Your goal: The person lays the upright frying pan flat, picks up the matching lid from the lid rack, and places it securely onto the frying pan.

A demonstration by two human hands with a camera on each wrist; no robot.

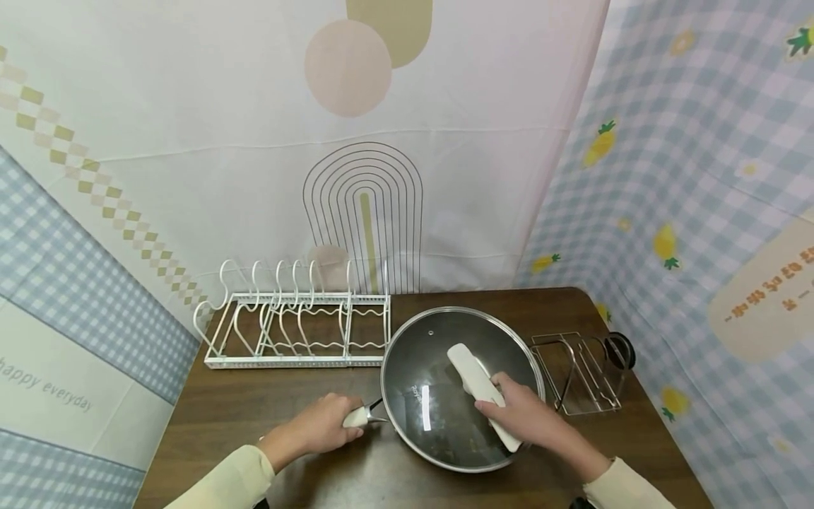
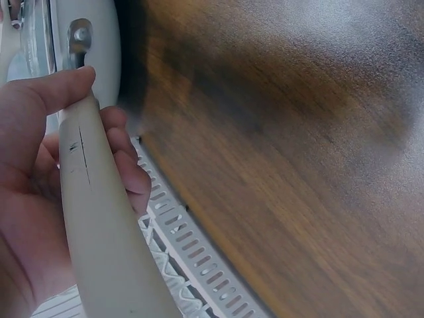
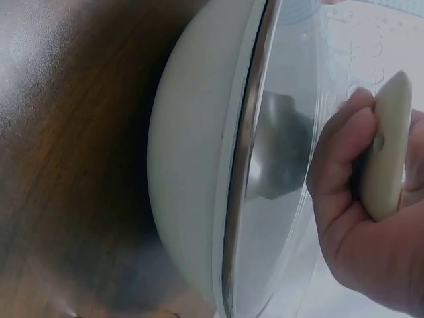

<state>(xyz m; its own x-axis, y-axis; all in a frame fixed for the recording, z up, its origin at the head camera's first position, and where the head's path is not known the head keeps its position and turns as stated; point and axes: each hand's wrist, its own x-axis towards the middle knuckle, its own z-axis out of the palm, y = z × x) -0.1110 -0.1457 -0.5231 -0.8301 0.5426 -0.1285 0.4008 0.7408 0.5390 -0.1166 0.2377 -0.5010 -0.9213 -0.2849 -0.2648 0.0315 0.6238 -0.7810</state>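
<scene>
A white-sided pan (image 3: 189, 146) sits on the brown table, covered by a round glass lid (image 1: 407, 360) with a metal rim. My left hand (image 1: 327, 424) holds the pan's cream handle (image 2: 99, 199), thumb along its top near the metal joint and fingers curled beneath. On top of the lid is a long cream lid handle (image 1: 470, 371). My right hand (image 1: 524, 410) grips this bar, with its fingers wrapped round it in the right wrist view. The lid lies over the pan's rim in that view. Its glass hides most of the pan's inside.
A white wire rack (image 1: 273, 363) with upright loops stands behind my left hand, close to the pan's left side. Right of the pan is a metal wire stand (image 1: 575, 371) with a black round part (image 1: 620, 350). Patterned cloths hang behind and along both sides.
</scene>
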